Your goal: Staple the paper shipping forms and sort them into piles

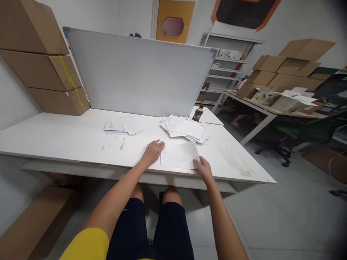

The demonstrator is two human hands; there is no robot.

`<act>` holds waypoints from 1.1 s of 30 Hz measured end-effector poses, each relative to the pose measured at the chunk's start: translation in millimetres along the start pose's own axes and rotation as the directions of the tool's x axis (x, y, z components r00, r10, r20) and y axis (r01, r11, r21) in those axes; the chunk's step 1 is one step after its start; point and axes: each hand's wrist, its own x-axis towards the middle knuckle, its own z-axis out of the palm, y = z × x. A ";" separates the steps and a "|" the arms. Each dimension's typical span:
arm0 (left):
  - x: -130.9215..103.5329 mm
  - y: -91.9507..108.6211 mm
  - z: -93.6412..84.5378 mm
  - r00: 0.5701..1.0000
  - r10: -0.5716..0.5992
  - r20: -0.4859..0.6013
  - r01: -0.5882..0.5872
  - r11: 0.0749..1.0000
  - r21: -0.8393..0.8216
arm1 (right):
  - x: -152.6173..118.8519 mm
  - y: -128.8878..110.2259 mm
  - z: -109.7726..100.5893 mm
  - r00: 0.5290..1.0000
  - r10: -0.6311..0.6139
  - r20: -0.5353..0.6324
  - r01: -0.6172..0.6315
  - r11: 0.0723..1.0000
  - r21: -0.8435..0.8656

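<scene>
A sheet of white paper (177, 159) with faint marks lies near the front edge of the white table (67, 135). My right hand (204, 169) pinches its lower right edge, thumb on top. Just left of the sheet, my left hand (154, 151) rests low over the tabletop with its fingers curled together. Small ends of a thin object show at both sides of those fingers, but most of it is hidden. Beyond my hands lies a large, untidy pile of papers (184, 127). A smaller stack of papers (116, 125) lies further left.
A whiteboard (141, 76) stands along the table's back edge. Behind the large pile is a dark drink bottle (197, 113). Cardboard boxes (58, 99) are stacked at the left end. More boxes stand on another table (261, 108) at right. Dark smudges mark the tabletop.
</scene>
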 end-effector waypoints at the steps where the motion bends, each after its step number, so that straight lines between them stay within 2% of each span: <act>1: 0.4 -0.2 -0.2 1.000 0.007 0.012 -0.007 1.000 0.002 | 1.0 0.6 0.6 1.000 0.015 0.007 -0.015 1.000 0.001; 4: 2.1 -1.6 0.4 0.999 0.005 0.053 -0.004 1.000 -0.013 | 2.1 -1.9 1.5 0.999 0.053 0.011 -0.053 0.999 -0.006; 8: 4.1 -4.0 3.8 0.996 0.000 0.095 0.005 0.999 -0.047 | -0.9 -7.3 0.6 0.999 0.020 -0.026 -0.021 0.999 -0.041; 13: 4.8 -3.3 9.0 0.985 -0.001 0.173 0.010 0.999 -0.050 | 0.7 -0.9 0.3 0.999 0.013 -0.047 -0.015 0.999 -0.051; 19: 2.5 1.0 -3.5 0.984 -0.007 0.179 0.013 0.999 -0.034 | -2.1 -7.1 5.2 0.998 0.004 -0.055 -0.004 1.000 0.014; 21: 1.4 0.0 -7.9 0.988 -0.012 0.157 0.019 0.999 -0.045 | -10.0 -10.8 5.6 0.977 -0.015 -0.211 0.027 0.998 0.053; 22: 0.9 -0.8 -8.7 0.990 -0.021 0.137 0.028 0.998 -0.050 | -13.1 -11.3 5.3 0.944 -0.025 -0.330 0.049 0.997 0.065; 24: 0.3 -2.5 -7.5 0.994 -0.070 0.084 0.075 0.996 -0.054 | -11.9 -11.0 3.4 0.831 -0.035 -0.556 0.090 0.993 0.071; 25: 0.2 -3.0 -5.9 0.992 -0.109 0.060 0.112 0.992 -0.052 | -5.8 -11.5 1.8 0.780 -0.036 -0.625 0.105 0.992 0.074; 26: 0.1 -3.2 -4.1 0.988 -0.147 0.045 0.149 0.988 -0.052 | 4.6 -13.5 0.0 0.751 -0.032 -0.660 0.114 0.990 0.081; 27: 0.2 -3.0 -2.3 0.983 -0.178 0.041 0.180 0.982 -0.053 | 19.2 -17.4 -1.7 0.742 -0.021 -0.670 0.114 0.989 0.095; 30: 0.3 -1.1 0.4 0.972 -0.221 0.080 0.227 0.971 -0.069 | 79.0 -39.2 -3.0 0.786 0.027 -0.618 0.056 0.992 0.115; 33: -0.5 1.1 -0.6 0.967 -0.230 0.107 0.240 0.966 -0.091 | 136.3 -61.2 4.6 0.811 0.024 -0.585 -0.054 0.998 -0.033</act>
